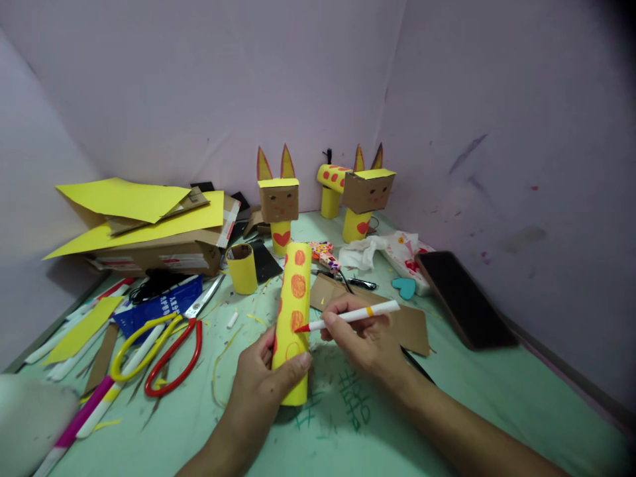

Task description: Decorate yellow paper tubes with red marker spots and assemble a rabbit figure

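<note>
My left hand [268,374] grips a yellow paper-covered tube [293,305] near its lower end, thumb across the front. Orange-red scribbled spots run down the tube, and the lowest one is only an outline. In my right hand [360,338] is a white marker pen [360,315] with a yellow band, its red tip touching or very near the tube beside a filled spot. Behind stand a cardboard animal head with pointed ears [279,200] on a yellow neck with a red heart, and a similar cardboard animal [368,191] with a spotted body.
Scissors [171,338] with red and yellow handles lie at left among markers and scraps. Yellow sheets [134,199] rest on a cardboard box. A short yellow tube [241,268] stands left of centre. A phone [467,298] and a blue heart [403,287] are at right.
</note>
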Demonstrator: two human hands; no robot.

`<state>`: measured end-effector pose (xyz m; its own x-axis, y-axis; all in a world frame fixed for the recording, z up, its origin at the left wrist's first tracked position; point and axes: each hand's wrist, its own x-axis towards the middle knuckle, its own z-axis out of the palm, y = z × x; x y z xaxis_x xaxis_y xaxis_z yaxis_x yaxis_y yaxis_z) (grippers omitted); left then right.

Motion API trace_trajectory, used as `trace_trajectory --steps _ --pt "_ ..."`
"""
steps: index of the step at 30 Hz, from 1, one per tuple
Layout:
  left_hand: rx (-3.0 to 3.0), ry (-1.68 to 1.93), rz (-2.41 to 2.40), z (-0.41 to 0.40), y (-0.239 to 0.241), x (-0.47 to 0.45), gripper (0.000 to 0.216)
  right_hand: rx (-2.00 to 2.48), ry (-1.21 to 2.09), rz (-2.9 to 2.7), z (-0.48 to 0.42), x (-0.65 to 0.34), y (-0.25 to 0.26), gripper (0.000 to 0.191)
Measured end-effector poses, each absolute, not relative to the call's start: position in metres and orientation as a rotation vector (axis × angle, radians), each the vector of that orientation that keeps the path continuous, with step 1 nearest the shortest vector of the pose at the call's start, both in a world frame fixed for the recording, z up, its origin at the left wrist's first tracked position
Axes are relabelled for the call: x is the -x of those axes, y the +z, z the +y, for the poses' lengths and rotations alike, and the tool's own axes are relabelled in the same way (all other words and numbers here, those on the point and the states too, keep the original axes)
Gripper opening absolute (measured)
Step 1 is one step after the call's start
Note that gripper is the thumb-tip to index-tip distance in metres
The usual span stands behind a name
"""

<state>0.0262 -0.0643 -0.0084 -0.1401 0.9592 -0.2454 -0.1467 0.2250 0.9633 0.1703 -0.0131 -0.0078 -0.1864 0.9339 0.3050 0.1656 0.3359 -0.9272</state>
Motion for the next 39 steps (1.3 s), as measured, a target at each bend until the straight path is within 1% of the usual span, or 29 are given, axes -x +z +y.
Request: trace_trajectory --steps 15,25,31,39 --pt "-0.84 1.192 1.312 -0.0647 -0.007 -0.026 0.045 1.02 1.002 -1.573 -0.0105 -0.1722 -0.0095 0.014" --pt "-0.863 1.16 1.313 -0.0656 -0.0055 -0.0262 0.045 1.019 0.942 -1.508 -0.0092 -0.1723 -0.0044 0.016" --pt "-0.867 1.182 1.352 -0.0659 -0.0065 -0.0278 0.05 0.981 0.977 -1.547 -0.0097 -0.1725 -0.0112 0.015" --pt "-0.883 1.184 1.339 -0.0655 -0.0082 -0.0268 0.05 0.957 1.0 -1.554 -0.0116 -0.1719 -0.0103 0.014"
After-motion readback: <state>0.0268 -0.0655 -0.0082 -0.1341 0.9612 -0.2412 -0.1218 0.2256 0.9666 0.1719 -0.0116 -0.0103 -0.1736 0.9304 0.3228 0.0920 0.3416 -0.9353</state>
